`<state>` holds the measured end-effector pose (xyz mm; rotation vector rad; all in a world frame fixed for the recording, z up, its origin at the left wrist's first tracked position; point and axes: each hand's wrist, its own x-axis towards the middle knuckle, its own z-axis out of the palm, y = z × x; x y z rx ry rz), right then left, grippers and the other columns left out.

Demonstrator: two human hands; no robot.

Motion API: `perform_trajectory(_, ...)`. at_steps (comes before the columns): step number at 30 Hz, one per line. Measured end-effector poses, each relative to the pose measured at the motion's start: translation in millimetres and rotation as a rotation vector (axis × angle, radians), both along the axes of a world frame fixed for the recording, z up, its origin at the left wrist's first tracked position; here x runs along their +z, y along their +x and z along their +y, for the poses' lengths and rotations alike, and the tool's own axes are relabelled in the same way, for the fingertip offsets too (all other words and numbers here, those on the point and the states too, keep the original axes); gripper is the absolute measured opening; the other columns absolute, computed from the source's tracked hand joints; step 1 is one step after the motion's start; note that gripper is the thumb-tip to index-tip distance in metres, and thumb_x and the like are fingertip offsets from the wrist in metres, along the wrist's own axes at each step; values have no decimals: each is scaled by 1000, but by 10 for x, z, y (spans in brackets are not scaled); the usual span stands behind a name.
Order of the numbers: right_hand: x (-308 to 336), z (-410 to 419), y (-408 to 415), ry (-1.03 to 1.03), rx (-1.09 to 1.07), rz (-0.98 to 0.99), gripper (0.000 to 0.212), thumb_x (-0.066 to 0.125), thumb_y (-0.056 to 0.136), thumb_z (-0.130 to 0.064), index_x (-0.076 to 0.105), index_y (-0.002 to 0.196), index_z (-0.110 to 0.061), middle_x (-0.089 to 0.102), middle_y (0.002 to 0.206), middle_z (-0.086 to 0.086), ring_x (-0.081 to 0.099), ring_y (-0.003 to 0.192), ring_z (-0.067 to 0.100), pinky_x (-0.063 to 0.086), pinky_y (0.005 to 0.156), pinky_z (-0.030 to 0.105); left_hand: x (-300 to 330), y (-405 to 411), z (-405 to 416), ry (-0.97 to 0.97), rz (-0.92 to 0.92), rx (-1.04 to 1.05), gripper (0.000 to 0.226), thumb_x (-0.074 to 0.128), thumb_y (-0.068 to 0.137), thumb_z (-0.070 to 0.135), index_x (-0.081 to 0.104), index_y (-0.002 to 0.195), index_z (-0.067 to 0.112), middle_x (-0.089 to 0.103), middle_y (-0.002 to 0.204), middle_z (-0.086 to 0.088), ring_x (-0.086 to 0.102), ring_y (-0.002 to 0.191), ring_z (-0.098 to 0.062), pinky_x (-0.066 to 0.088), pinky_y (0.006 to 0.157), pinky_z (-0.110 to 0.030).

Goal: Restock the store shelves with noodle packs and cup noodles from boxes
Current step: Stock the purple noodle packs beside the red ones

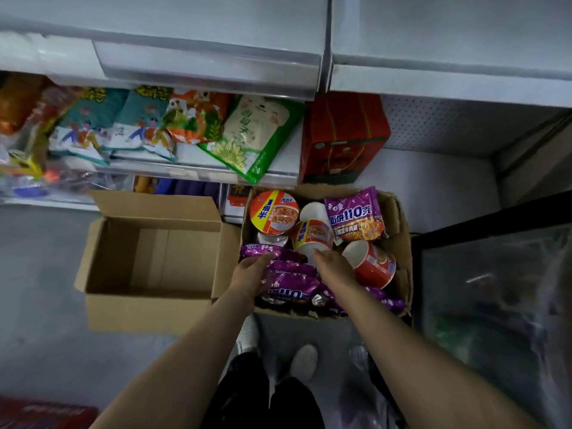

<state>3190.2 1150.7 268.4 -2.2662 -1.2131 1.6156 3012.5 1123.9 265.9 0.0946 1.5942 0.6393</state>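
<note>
My left hand [252, 270] lies flat on a purple noodle pack [286, 281] in the full cardboard box [402, 243], fingers fairly straight and pressing on the wrapper rather than curling round it. My right hand [334, 267] reaches in beside it, fingertips at the white side of a tipped cup of noodles [312, 236] — I cannot tell whether those fingers have closed on the cup or only touch it.

The box sits on the floor just in front of the bottom shelf. Inside it I see another cup upright at the far left [274, 212], a red cup lying on its side at the right [370, 263], and a second purple pack propped against the far right wall [356, 213]. More purple packs lie along the near edge.

Just left of it, touching, stands an empty cardboard box [148, 261] with its flaps open. On the shelf above, snack bags [192, 119] lie in a row, and a red carton [343, 137] stands to their right.
</note>
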Motion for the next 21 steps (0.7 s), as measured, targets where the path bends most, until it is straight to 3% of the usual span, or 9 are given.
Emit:
perform_trajectory(4, -273, 103, -180, 11, -25, 88, 35, 48, 103, -45, 63, 121, -19, 56, 111, 1, 53, 104, 21, 44, 90, 34, -247, -133, 147, -9, -34, -4, 36, 71, 92, 29, 58, 120, 11, 69, 105, -10, 69, 88, -23, 56, 65, -31)
perform_trajectory(9, -631, 192, -348, -28, 24, 100, 52, 60, 95, -54, 54, 137, -22, 59, 128, 0, 52, 112, 17, 42, 92, 32, -598, -304, 243, -18, -42, 28, 31, 72, 91, 28, 62, 116, 12, 70, 105, -11, 69, 93, -25, 58, 81, -38)
perform_trajectory(14, -928, 185, -516, -26, 131, 66, 75, 76, 86, -44, 41, 150, -25, 49, 149, 2, 46, 137, 25, 43, 111, 44, -773, -444, 214, -38, -49, 18, 14, 66, 95, 28, 62, 103, 17, 68, 100, -7, 64, 90, -17, 52, 71, -29)
perform_trajectory(17, -1058, 219, -593, 49, 223, -27, 68, 79, 85, -35, 49, 146, -25, 54, 144, 2, 50, 133, 25, 44, 109, 41, -868, -511, 200, -33, -32, 9, 24, 66, 95, 31, 63, 112, 13, 66, 100, -6, 63, 91, -16, 52, 71, -29)
perform_trajectory(21, -1139, 309, -638, 124, 237, -136, 38, 69, 94, -37, 69, 128, -20, 69, 122, 4, 62, 113, 25, 49, 88, 32, -929, -605, 199, -21, -27, -5, 40, 67, 94, 35, 60, 124, 9, 67, 106, -7, 63, 95, -17, 52, 74, -29)
